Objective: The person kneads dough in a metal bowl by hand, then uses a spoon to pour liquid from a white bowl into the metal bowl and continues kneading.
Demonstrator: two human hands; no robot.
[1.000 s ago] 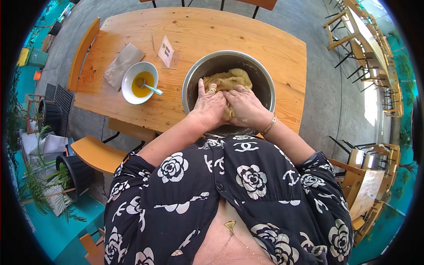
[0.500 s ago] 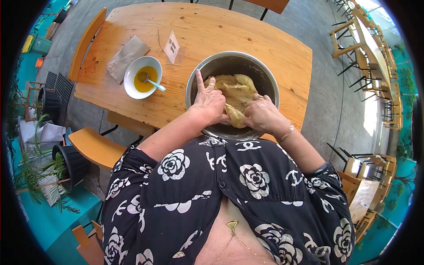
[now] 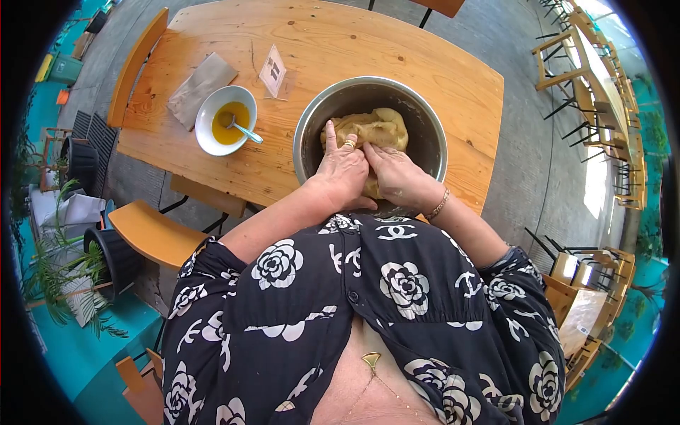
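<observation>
A lump of yellowish dough (image 3: 386,127) lies in a deep steel bowl (image 3: 300,138), bunched toward the far side. My left hand (image 3: 343,170) presses on its near left part, the ringed finger bent into it and another finger stretched along the edge. Beside it, my right hand (image 3: 400,177) pushes into the dough with its fingers held together, their tips partly sunk and hidden. The two hands meet over the middle of the lump. A smaller bit of dough shows between them, near the bowl's front.
Left of the steel bowl stands a white bowl (image 3: 205,131) of yellow liquid with a spoon (image 3: 248,132) in it. A folded brown napkin (image 3: 200,88) and a small number stand (image 3: 273,71) are nearby on the wooden table (image 3: 361,42). A chair (image 3: 156,234) touches the near left side.
My right hand has moved left and inward, from the dough's right edge to beside my left hand. The stretched near flap of dough is folded in, and the lump looks more compact.
</observation>
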